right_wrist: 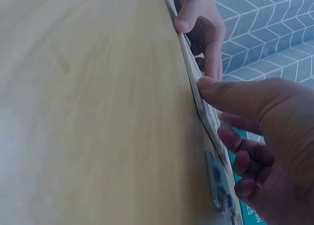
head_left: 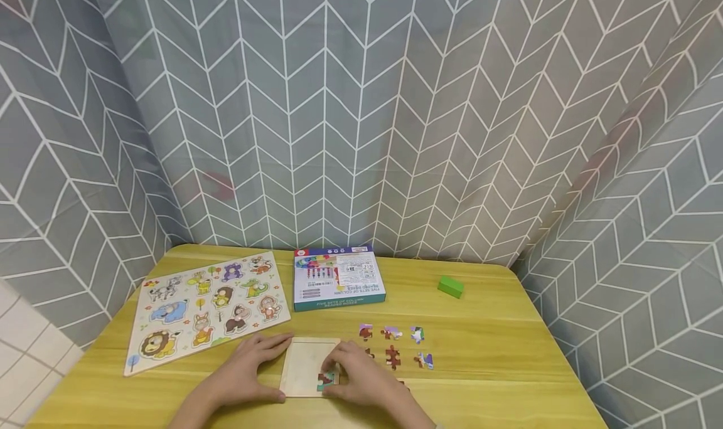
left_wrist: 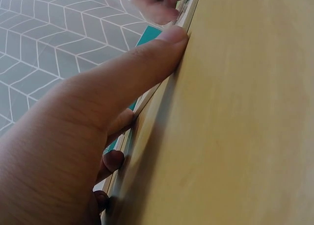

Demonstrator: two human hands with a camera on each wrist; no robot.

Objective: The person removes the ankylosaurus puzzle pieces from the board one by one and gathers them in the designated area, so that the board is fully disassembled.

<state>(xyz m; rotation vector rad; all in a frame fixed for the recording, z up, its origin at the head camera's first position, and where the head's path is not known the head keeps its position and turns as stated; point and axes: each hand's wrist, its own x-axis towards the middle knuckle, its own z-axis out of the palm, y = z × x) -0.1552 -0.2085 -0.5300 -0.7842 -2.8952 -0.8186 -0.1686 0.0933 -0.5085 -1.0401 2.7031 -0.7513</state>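
Note:
A small square wooden puzzle tray [head_left: 299, 366] lies on the table. My left hand [head_left: 243, 372] touches its left side, index finger at the far corner and thumb at the near one. In the left wrist view, the straight left thumb [left_wrist: 157, 53] rests along the tray's edge. My right hand [head_left: 364, 376] pinches a brown and teal jigsaw piece [head_left: 325, 381] in the tray's near right corner, index finger beyond it and thumb nearer. The right wrist view has the right thumb [right_wrist: 235, 95] at the tray edge, with the other fingers curled. The right hand partly hides the piece.
Several loose jigsaw pieces [head_left: 393, 357] lie right of the tray, some partly hidden by the right hand. A large animal puzzle board [head_left: 192, 336] lies at left. Behind the tray is a boxed toy [head_left: 339, 280]; a green block [head_left: 450, 286] sits at back right. Patterned curtains [head_left: 350, 134] surround the table.

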